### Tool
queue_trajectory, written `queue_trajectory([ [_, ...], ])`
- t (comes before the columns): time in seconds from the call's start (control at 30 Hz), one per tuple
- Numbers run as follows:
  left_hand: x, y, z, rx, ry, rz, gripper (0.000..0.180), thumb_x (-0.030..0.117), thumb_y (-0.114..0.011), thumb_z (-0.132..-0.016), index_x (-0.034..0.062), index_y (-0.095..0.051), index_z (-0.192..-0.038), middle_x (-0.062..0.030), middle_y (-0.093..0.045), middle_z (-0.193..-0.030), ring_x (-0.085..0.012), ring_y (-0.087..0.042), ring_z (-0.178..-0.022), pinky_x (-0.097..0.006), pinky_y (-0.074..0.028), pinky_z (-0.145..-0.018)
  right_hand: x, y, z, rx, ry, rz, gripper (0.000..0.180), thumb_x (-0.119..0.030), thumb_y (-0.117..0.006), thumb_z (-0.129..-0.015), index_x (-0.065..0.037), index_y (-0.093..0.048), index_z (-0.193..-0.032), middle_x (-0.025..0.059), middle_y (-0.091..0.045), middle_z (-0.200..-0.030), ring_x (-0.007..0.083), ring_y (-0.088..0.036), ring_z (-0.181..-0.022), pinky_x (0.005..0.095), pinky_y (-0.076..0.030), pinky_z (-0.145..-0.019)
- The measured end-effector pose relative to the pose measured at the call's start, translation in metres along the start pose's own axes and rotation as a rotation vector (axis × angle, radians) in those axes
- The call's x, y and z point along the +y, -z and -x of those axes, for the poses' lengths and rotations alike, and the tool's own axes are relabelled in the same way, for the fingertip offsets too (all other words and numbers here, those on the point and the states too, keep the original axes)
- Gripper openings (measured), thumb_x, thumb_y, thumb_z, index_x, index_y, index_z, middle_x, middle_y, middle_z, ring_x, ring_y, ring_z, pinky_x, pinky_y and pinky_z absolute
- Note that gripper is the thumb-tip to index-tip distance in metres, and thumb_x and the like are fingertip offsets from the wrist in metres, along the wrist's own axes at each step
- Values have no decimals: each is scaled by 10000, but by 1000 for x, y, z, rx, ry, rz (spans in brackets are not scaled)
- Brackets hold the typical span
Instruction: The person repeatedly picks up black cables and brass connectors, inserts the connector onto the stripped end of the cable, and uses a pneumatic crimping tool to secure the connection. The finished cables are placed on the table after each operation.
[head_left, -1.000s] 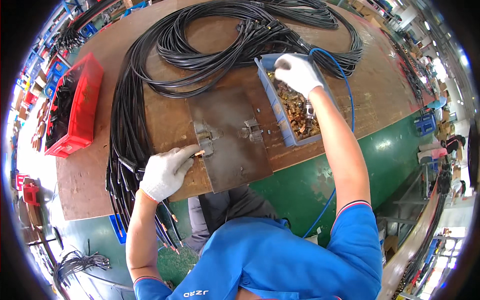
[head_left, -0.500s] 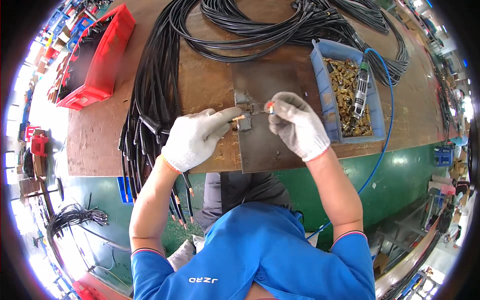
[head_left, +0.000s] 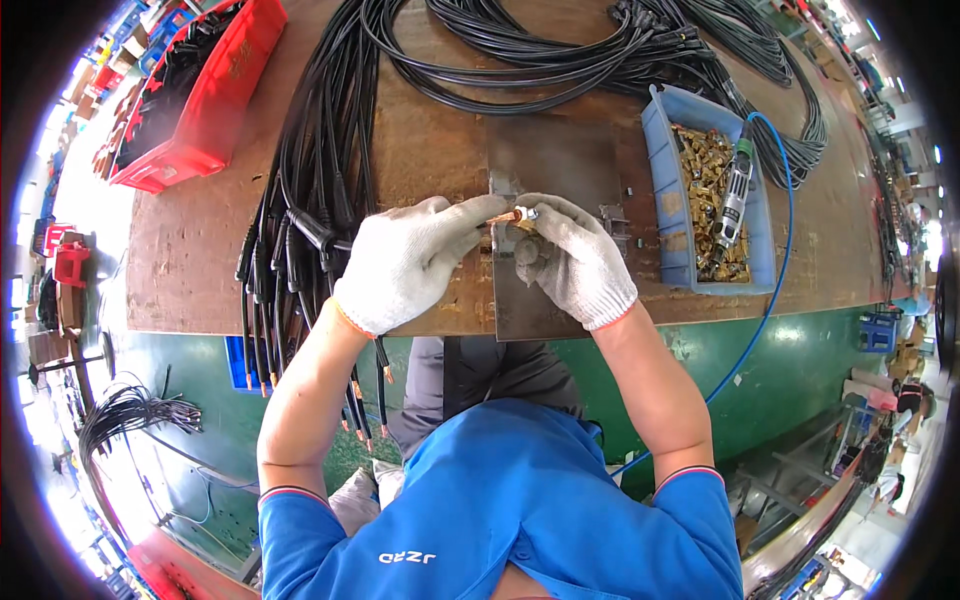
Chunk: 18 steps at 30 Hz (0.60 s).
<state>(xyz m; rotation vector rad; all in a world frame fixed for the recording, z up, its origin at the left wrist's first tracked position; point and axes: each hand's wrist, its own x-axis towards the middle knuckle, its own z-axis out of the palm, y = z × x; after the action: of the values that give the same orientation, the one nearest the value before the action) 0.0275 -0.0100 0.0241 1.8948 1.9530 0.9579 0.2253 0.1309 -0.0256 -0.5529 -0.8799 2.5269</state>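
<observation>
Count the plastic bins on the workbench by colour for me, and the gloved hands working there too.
Red bin: 1
Blue bin, holding brass fittings and a power tool: 1
White-gloved hands, left hand and right hand, pinching a small brass part: 2
Total: 4

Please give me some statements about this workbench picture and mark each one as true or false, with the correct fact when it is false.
1. Both hands wear white knit gloves. True: left hand and right hand.
2. The two hands meet at a small brass part over a metal plate. True.
3. The blue bin is empty. False: it holds many brass pieces, and a power tool lies in it.
4. The red crate stands at the person's right. False: it is at the left, beyond the black cables.
5. The bench top is white plastic. False: it is brown wood.
</observation>
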Motion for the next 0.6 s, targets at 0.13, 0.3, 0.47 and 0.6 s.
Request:
queue_trajectory([
  [0.13, 0, -1, 0, 3, -13, -25, 444, 47, -703, -932, 143, -727, -1365, -149, -680, -846, -358, -714, -796, -432, -567, -715, 1, 0, 0, 6, 7, 9, 282, -185, -646, -1088, 16, -694, -1279, 117, -785, -1029, 177, -753, -805, 322, -627, -672],
  [0.3, -2, -4, 3, 5, -62, -103, 460, 65, -711, -931, 170, -725, -1379, -117, -673, -819, -320, -712, -749, -419, -563, -686, -5, 0, 2, 42, -4, 124, 268, -187, -667, -1080, 12, -705, -1255, 114, -786, -1026, 164, -744, -785, 322, -615, -674],
  [0.47, -6, -10, 5, -27, -51, -184, 401, 115, -706, -950, 171, -729, -1347, -103, -687, -823, -308, -718, -748, -420, -572, -686, -9, 2, 0, 147, 22, 426, 209, -159, -706, -1058, -1, -738, -1192, 64, -782, -1025, 113, -720, -833, 288, -588, -749],
  [0.6, -13, -21, 4, 60, -110, -186, 268, 176, -698, -979, 123, -739, -1239, -112, -718, -871, -330, -734, -795, -435, -583, -702, -2, -2, -8, 163, 173, 713, 178, -118, -713, -1048, 9, -744, -1168, 24, -772, -1009, 76, -684, -910, 252, -557, -828],
])
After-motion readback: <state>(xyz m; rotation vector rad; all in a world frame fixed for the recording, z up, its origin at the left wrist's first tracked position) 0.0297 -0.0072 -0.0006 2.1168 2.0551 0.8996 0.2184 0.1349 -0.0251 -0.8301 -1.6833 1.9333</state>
